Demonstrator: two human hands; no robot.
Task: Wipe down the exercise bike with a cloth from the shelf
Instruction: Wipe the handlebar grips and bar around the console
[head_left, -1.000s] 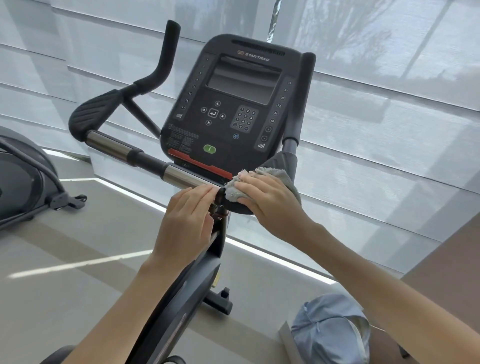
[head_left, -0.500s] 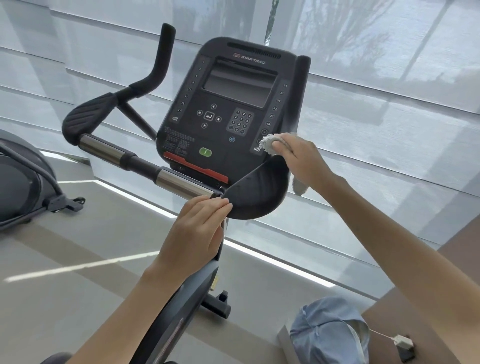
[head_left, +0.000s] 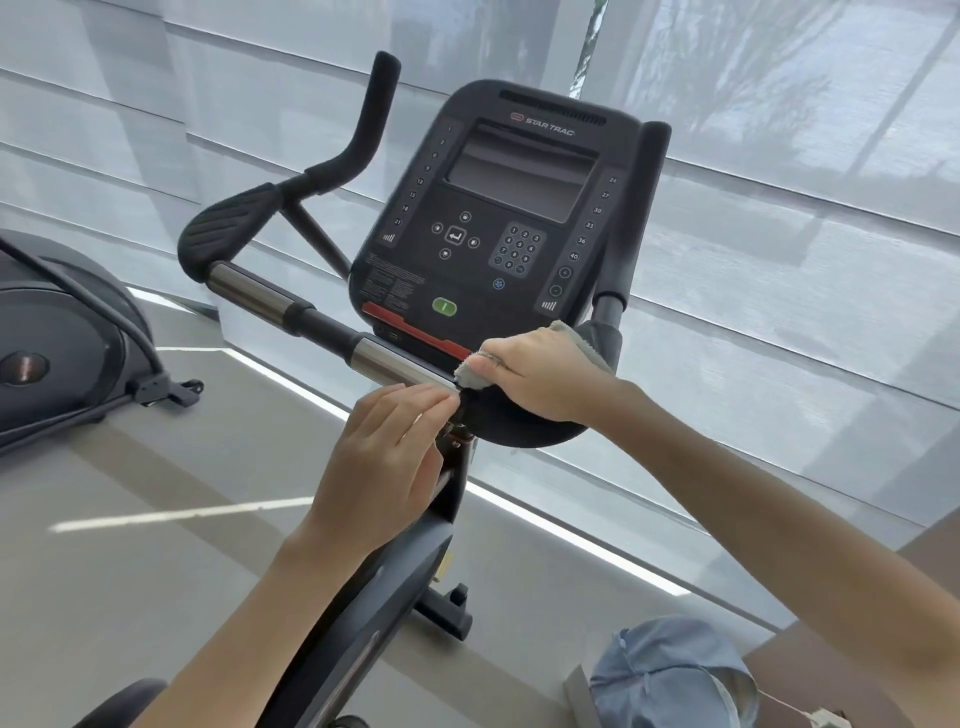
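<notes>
While the right hand (head_left: 540, 374) rubs its clutched cloth (head_left: 574, 338) over the arm pad (head_left: 524, 431) (left hand (head_left: 384, 457) flat, empty, steadying), the steel bar (head_left: 384, 358) looks due next.

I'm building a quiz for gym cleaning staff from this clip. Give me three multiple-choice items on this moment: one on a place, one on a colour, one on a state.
1. Where is the cloth?
A) on the black arm pad, under the right hand
B) draped over the screen
C) on the floor

2. What colour is the oval button low on the console?
A) blue
B) green
C) yellow

3. How is the left hand?
A) gripping the upright horn
B) holding the cloth
C) fingers straight, at the near end of the chrome bar

Answers:
1 A: the right hand grips the grey cloth and holds it on the pad.
2 B: the button shows plainly green.
3 C: its fingers lie flat by the bar's end and hold nothing.
</notes>
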